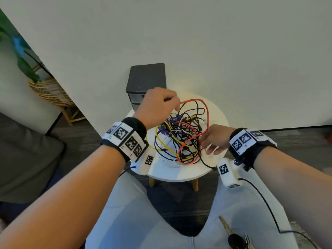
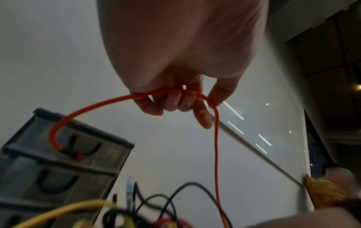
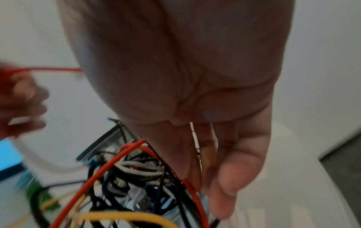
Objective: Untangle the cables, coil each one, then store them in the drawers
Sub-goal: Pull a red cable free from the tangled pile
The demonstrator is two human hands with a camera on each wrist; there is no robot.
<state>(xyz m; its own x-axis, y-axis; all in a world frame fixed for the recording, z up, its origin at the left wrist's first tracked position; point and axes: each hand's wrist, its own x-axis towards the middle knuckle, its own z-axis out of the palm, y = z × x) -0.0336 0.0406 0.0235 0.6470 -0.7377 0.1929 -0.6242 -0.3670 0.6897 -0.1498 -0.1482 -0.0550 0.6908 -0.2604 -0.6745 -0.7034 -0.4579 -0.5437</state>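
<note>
A tangle of black, yellow, white and purple cables point(image 1: 179, 139) lies on a small round white table point(image 1: 217, 114). My left hand point(image 1: 161, 103) is raised over its far left side, fingers curled round a loop of the red cable point(image 1: 207, 112). In the left wrist view the red cable point(image 2: 215, 146) arches over those curled fingers point(image 2: 175, 100) and drops into the tangle point(image 2: 156, 208). My right hand point(image 1: 210, 142) is at the tangle's right edge, its fingers point(image 3: 205, 169) fairly straight against the red cable point(image 3: 93, 174). A dark drawer unit point(image 1: 146, 78) point(image 2: 58, 166) stands behind the table with its drawers shut.
A grey sofa point(image 1: 27, 159) fills the left side. A plant in a wicker stand point(image 1: 50, 92) is by the wall at the far left. Keys point(image 1: 233, 239) lie on my lap, and my knees are close to the table's near edge.
</note>
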